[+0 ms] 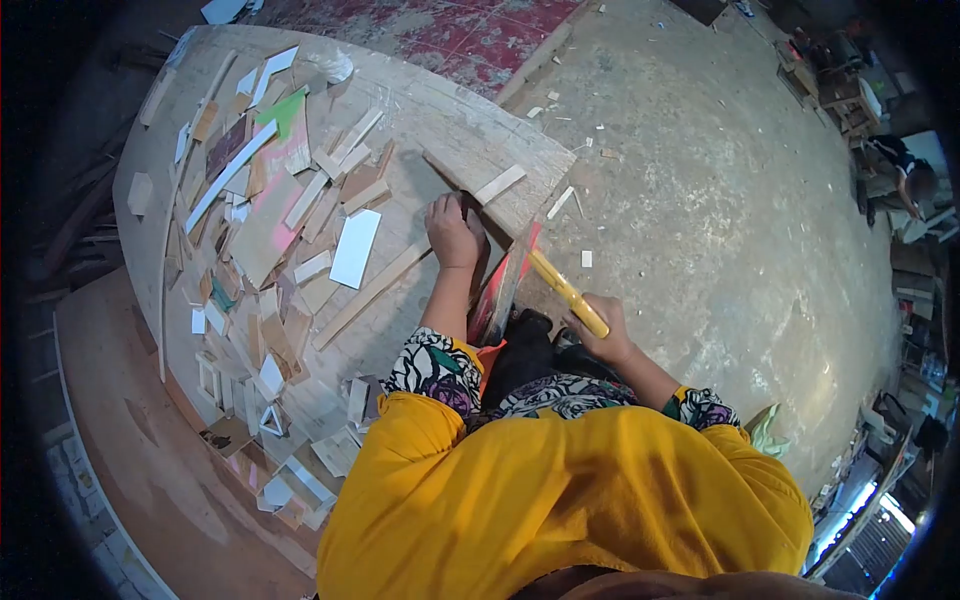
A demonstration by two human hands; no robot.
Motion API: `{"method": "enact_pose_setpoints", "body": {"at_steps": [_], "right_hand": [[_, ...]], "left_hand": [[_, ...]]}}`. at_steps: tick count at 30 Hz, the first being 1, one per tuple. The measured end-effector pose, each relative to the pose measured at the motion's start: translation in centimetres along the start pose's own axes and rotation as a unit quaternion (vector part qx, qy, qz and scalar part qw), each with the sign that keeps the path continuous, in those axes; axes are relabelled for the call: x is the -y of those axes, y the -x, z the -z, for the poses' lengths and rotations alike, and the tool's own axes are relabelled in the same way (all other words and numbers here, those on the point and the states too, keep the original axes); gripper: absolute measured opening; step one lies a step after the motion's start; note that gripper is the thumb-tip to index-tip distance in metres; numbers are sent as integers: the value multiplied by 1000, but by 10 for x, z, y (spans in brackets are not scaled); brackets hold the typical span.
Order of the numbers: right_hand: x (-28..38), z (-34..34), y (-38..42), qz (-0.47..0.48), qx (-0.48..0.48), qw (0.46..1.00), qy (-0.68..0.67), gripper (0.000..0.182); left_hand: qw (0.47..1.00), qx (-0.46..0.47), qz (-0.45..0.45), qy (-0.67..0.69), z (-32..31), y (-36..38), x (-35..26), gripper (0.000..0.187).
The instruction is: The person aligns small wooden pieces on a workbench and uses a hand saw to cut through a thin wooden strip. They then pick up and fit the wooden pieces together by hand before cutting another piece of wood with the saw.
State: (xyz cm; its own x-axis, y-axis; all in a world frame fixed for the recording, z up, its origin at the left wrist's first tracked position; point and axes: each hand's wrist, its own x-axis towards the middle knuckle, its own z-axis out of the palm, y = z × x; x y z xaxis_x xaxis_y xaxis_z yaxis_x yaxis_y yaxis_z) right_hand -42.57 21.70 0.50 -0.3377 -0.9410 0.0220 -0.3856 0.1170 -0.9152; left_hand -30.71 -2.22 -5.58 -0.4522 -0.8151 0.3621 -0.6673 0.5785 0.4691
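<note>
My left hand (455,232) is closed at the table's right part, by the end of a long wooden strip (375,293) and a dark piece of wood; what its fingers grip is partly hidden. In my right hand (603,328) is the yellow handle of a hammer-like tool (567,290), its reddish head end near the table edge. A reddish, worn piece (492,300) stands below that end, between my hands. One short pale block (499,185) lies just beyond my left hand.
Wood offcuts cover the left of the table (420,100), with a white piece (355,248) among them. Scraps dot the concrete floor (700,230). Another person (908,180) is at the far right, near stacked wood.
</note>
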Motion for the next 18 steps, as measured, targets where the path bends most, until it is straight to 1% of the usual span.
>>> {"method": "enact_pose_setpoints", "body": {"at_steps": [4, 6, 7, 9, 11, 13, 14, 16, 17, 18], "right_hand": [[-2, -7, 9, -7, 14, 1000, -7, 15], [1, -13, 4, -9, -8, 999, -30, 15], [3, -17, -1, -9, -27, 998, -51, 15], [-1, -28, -31, -29, -24, 997, -70, 15], [-5, -36, -43, -46, -22, 995, -89, 15], [-8, -38, -44, -37, -12, 994, -99, 15], [-9, -36, -43, -37, -12, 994, -98, 15], [-4, -37, -34, -66, -10, 988, -141, 16], [-2, -35, -29, -64, -16, 987, -146, 16], [0, -32, -23, -49, -32, 989, -135, 15]], "left_hand": [[1000, 11, 19, -19, -3, 2, -1, 28], [999, 8, 25, -30, -5, 2, 2, 28], [999, 10, 23, -29, -6, 2, 3, 28], [1000, 0, -8, -22, -7, 2, 6, 27], [1000, 8, 2, -28, -8, -3, 12, 27], [998, 25, 26, -41, -6, -5, 8, 27], [999, 25, 26, -40, -6, -3, 4, 27], [997, 33, 17, -69, -4, 0, 1, 26], [998, 37, 20, -54, -8, 1, 6, 26], [996, 52, 18, -76, -4, 1, 3, 25]]}}
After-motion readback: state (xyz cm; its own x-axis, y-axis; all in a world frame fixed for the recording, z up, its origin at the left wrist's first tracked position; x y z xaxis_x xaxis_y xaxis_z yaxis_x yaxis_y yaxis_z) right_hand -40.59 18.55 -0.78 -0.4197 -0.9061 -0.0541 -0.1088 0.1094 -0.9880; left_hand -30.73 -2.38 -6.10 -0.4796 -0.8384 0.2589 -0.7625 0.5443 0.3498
